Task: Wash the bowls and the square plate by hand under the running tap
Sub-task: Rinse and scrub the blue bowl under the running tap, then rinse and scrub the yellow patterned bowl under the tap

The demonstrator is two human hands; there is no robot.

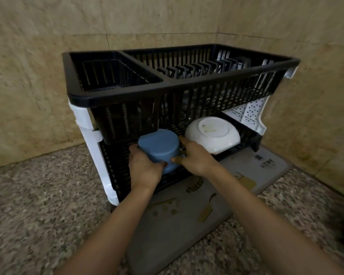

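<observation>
A blue bowl (159, 148) is upside down at the front of the lower tier of a black dish rack (167, 88). My left hand (144, 167) grips its left side and my right hand (195, 158) grips its right side. To its right, a white bowl (211, 135) rests upside down and tilted on the same lower tier. No tap, sink or square plate is in view.
The rack has white side supports (91, 139) and stands on a grey printed drying mat (207, 211) on a speckled stone counter (38, 195). Its upper tier holds a left compartment and a row of plate slots. Tiled walls meet in a corner behind it.
</observation>
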